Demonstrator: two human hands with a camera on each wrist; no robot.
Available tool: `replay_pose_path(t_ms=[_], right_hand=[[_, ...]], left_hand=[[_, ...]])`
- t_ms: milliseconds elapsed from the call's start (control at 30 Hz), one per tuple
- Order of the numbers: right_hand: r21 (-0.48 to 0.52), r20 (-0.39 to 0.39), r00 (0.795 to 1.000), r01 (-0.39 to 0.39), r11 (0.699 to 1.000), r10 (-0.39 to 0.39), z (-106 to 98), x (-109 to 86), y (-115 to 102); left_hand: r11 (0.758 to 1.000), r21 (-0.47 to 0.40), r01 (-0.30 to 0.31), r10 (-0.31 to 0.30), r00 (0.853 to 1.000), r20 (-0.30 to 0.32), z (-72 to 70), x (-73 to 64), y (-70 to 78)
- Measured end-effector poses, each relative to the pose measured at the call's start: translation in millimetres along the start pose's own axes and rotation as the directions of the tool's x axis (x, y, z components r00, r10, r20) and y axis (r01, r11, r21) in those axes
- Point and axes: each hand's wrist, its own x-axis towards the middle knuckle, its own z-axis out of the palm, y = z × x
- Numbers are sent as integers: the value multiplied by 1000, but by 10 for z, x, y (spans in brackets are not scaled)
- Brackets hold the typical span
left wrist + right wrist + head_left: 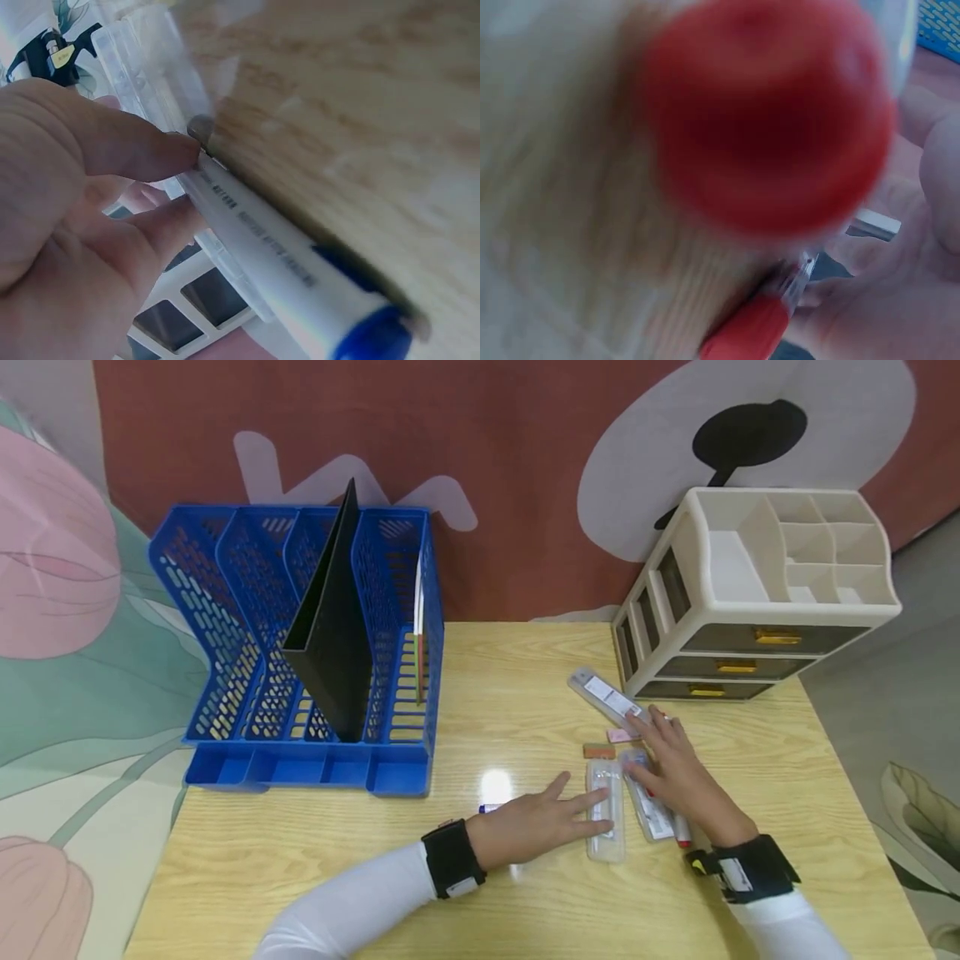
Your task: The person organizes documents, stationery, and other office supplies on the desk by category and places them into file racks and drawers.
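My left hand (543,822) has its fingers spread across a clear plastic case (611,847) on the table. Beside that hand lies a white marker with a blue end (262,247), mostly covered by the hand in the head view. The right hand (678,781) reaches over a second clear case (654,820) with a white label, fingers loosely extended. Its fingertips are at the near end of a longer labelled case (603,695). Under this hand lies a red-ended marker (682,833). A second red-ended item (750,330) shows in the right wrist view.
A small pink block (621,736) and an orange-brown block (598,750) lie between the cases. At left stands a blue file rack (307,768) holding a black folder (337,643) and thin booklets (418,643). A white drawer organizer (697,610) stands at back right.
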Motion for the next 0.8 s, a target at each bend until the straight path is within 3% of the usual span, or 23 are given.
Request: replay_pose_path(t_ms=[333,600,800], right_hand=[[16,39,998,-48,999,47,35,51,-114],[16,34,999,-39,999,38,65,91,-190],[24,12,1000,-18,1000,18,117,173,-289]], left_hand=[[999,-36,27,-29,998,-47,-7,-5,-8],[997,-46,57,-58,998,-35,5,-36,-74],[996,-44,81,-85,991,-104,35,-118,-180]])
